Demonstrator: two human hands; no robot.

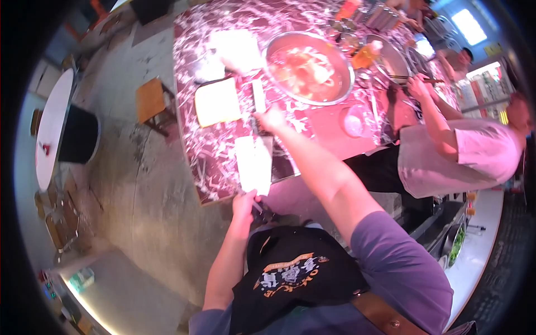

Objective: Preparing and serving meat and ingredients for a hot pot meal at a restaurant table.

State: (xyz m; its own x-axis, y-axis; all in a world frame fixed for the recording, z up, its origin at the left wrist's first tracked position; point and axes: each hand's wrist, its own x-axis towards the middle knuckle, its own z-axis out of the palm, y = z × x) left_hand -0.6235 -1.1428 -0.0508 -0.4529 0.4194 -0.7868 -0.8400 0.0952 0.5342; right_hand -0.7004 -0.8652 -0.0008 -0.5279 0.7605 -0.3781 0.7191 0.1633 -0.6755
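My right hand reaches over the marbled table and is closed around the dark handle of a knife, whose pale, straight-sided blade points away from me. Nearer to me lies a white, flat, rectangular piece, washed out by glare, so I cannot tell its material. At its near end, by the table edge, my left hand is closed on its corner. Left of the knife is a pale square slab with a dark far edge. A large metal basin of reddish liquid with pale pieces stands beyond my right hand.
A co-worker in a light shirt works at the table's right side, next to a pot. Jars stand behind the basin. A reddish board lies right of my forearm. A wooden stool stands by the table's left edge.
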